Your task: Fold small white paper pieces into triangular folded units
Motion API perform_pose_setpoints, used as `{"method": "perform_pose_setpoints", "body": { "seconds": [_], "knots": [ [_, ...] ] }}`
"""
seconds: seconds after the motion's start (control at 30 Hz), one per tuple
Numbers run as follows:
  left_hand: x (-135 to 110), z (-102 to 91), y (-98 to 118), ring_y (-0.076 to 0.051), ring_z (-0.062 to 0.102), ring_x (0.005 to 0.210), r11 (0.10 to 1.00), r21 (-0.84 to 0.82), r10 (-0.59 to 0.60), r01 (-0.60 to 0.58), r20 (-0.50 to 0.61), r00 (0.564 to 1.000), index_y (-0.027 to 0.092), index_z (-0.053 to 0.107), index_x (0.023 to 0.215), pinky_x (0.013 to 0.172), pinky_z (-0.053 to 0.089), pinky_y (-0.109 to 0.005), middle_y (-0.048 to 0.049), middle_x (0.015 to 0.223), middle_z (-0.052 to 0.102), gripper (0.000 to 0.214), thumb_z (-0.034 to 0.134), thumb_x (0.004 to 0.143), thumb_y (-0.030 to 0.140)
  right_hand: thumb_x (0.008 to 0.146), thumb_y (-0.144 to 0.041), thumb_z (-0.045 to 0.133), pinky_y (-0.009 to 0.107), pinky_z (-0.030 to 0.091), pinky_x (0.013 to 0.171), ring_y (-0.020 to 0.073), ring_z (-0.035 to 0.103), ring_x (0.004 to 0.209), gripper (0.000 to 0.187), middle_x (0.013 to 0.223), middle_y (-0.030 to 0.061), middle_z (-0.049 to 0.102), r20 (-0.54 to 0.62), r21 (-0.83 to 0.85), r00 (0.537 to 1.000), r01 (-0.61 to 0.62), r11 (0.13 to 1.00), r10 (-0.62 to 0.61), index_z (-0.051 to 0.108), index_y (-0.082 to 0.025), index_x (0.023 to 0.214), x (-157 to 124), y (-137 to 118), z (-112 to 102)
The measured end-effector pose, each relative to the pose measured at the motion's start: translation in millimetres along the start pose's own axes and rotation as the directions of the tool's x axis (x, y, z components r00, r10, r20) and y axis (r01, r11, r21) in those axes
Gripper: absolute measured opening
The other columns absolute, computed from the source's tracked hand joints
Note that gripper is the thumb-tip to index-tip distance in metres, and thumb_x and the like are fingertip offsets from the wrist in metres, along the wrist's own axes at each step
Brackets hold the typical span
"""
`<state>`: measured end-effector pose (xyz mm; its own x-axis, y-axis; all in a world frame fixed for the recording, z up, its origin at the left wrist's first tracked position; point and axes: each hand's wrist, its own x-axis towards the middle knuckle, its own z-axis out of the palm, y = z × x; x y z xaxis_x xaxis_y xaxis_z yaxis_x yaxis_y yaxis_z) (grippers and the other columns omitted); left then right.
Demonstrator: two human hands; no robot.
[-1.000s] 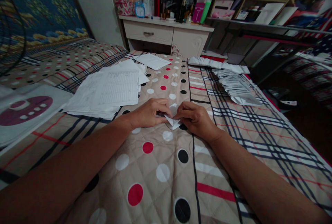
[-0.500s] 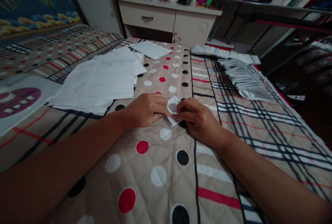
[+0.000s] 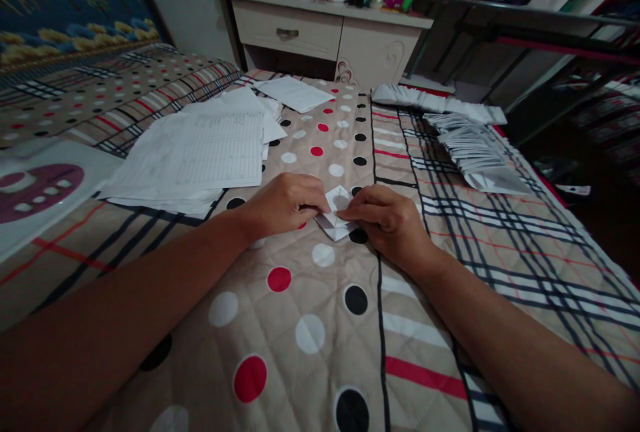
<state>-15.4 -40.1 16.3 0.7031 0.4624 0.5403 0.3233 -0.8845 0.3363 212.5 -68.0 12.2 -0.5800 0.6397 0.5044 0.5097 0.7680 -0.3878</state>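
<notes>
A small folded piece of white paper (image 3: 336, 215) lies on the quilted bedspread (image 3: 320, 325) in the middle of the view. My left hand (image 3: 287, 202) pinches its left side with curled fingers. On its right side my right hand (image 3: 387, 222) presses down, fingers closed on the paper's edge. Both hands rest on the spread, and the paper's lower part is partly hidden under my fingers.
A loose pile of printed sheets (image 3: 200, 155) lies at the left, a single sheet (image 3: 295, 93) further back. Rows of folded white paper pieces (image 3: 467, 149) stretch along the right edge. A flat white pack (image 3: 40, 189) sits far left. A cluttered dresser (image 3: 325, 29) stands behind.
The view has tilted down and shifted slightly. My fingers have moved a little on the paper, which now shows a slightly different fold; both hands stay on it.
</notes>
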Motion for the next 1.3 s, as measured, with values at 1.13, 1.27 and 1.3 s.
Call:
{"method": "perform_pose_setpoints", "body": {
  "seconds": [1.13, 1.27, 1.3],
  "knots": [
    [0, -8.7, 14, -0.016, 0.056, 0.076, 0.998, 0.030, 0.054, -0.060, 0.186, 0.981, 0.018, 0.065, 0.070, 0.070, 0.044, -0.029, -0.0042, 0.079, 0.062, 0.020, 0.052, 0.073, 0.004, 0.067, 0.000, 0.051, 0.034, 0.045, 0.075, 0.0199, 0.054, 0.086, 0.030, 0.093, 0.0065, 0.058, 0.095, 0.119, 0.993, 0.061, 0.991, -0.073, 0.070, -0.020, 0.078, 0, -10, -6],
    [1, -2.6, 21, -0.016, 0.054, 0.074, 0.997, 0.004, -0.073, 0.073, 0.148, 0.986, 0.016, 0.061, 0.065, 0.069, 0.044, -0.029, -0.0042, 0.076, 0.058, 0.014, 0.058, 0.079, 0.017, 0.071, -0.008, 0.053, 0.033, 0.045, 0.073, 0.0188, 0.055, 0.082, 0.018, 0.089, 0.0063, 0.057, 0.110, 0.159, 0.994, -0.041, 0.986, 0.023, 0.068, -0.018, 0.072, 2, -16, -7],
    [1, 0.4, 21, -0.015, 0.054, 0.073, 0.993, 0.011, -0.115, 0.114, 0.119, 0.986, 0.016, 0.060, 0.063, 0.069, 0.044, -0.028, -0.0036, 0.074, 0.057, 0.019, 0.059, 0.081, 0.021, 0.073, -0.010, 0.055, 0.032, 0.045, 0.072, 0.0184, 0.055, 0.081, 0.014, 0.088, 0.0059, 0.057, 0.107, 0.157, 0.993, -0.068, 0.985, 0.051, 0.067, -0.018, 0.071, 1, -16, -6]
  ]
}}
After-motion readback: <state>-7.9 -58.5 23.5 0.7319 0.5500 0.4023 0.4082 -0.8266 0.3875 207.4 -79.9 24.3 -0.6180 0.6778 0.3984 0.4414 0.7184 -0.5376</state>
